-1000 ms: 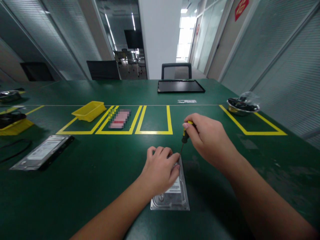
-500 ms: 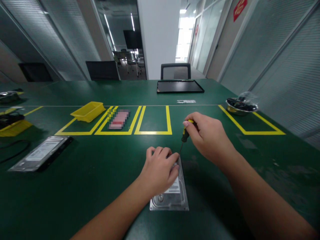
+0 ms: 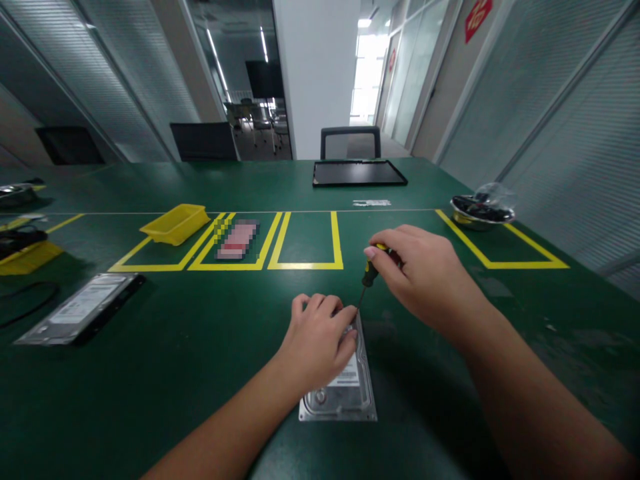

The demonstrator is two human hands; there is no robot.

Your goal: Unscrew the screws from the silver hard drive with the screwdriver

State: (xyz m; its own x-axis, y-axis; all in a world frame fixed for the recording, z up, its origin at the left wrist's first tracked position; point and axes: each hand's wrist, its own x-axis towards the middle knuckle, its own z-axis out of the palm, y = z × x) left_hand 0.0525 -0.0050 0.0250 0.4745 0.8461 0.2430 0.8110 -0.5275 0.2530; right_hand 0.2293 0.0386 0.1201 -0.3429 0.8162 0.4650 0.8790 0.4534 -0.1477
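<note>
A silver hard drive (image 3: 345, 400) with a white label lies flat on the green table near its front edge. My left hand (image 3: 320, 340) is closed over its far part, fingers curled at the far and left side, covering much of the label. In my right hand (image 3: 415, 267) is a screwdriver (image 3: 369, 275) with a yellow and dark handle, gripped between thumb and fingers. Its thin shaft slants down to the drive's far right corner, beside my left index finger. Whether the tip sits in a screw cannot be made out.
Another hard drive (image 3: 83, 308) lies at the left, near a black cable (image 3: 35, 307). Beyond are a yellow tray (image 3: 177, 225), a blurred pinkish item (image 3: 238, 240) and yellow tape outlines (image 3: 305, 266). A metal bowl (image 3: 480, 219) stands right; a dark flat panel (image 3: 360, 173) lies farther back.
My right hand has turned slightly around the screwdriver handle, its knuckles and wrist shifting a little right. My left hand and the hard drive stay in place.
</note>
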